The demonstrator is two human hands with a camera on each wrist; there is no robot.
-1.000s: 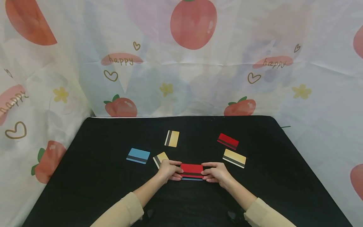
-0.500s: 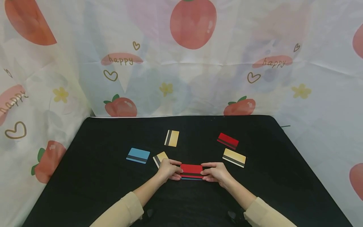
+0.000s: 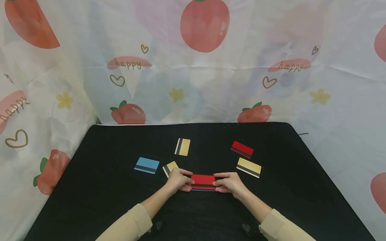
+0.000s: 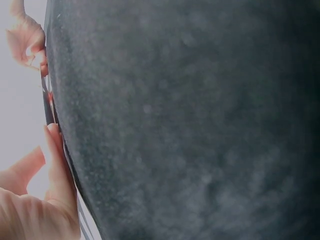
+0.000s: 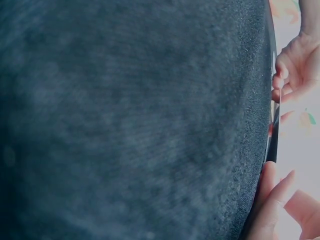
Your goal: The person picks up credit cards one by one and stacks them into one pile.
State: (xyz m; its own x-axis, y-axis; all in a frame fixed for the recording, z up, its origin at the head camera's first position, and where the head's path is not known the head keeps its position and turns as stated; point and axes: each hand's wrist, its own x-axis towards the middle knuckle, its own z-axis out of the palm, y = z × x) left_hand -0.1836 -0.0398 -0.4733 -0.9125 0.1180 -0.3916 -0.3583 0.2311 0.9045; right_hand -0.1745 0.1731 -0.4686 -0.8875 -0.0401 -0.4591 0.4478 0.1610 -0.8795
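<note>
A red card (image 3: 203, 179) with a dark stripe lies between both hands near the middle of the table. Along its near edge a thin strip of a blue card (image 3: 203, 190) shows from underneath. The left hand (image 3: 179, 181) pinches the left short edge, thumb on top. From the other side the right hand (image 3: 231, 183) grips the right short edge the same way. Partly behind the left hand lies a gold card (image 3: 171, 166). Both wrist views catch the cards only edge-on, with the left hand (image 4: 47, 200) and right hand (image 5: 272, 210) at their ends.
On the black-covered table (image 3: 120, 201) lie a blue card (image 3: 146, 165) at left, a gold card (image 3: 182, 147) farther back, and a red card (image 3: 242, 149) above another gold card (image 3: 249, 167) at right. A printed curtain (image 3: 193, 80) stands behind the table.
Both hands and the red card have shifted very slightly left. The blue strip under it looks a little narrower than before. The other cards have stayed where they were.
</note>
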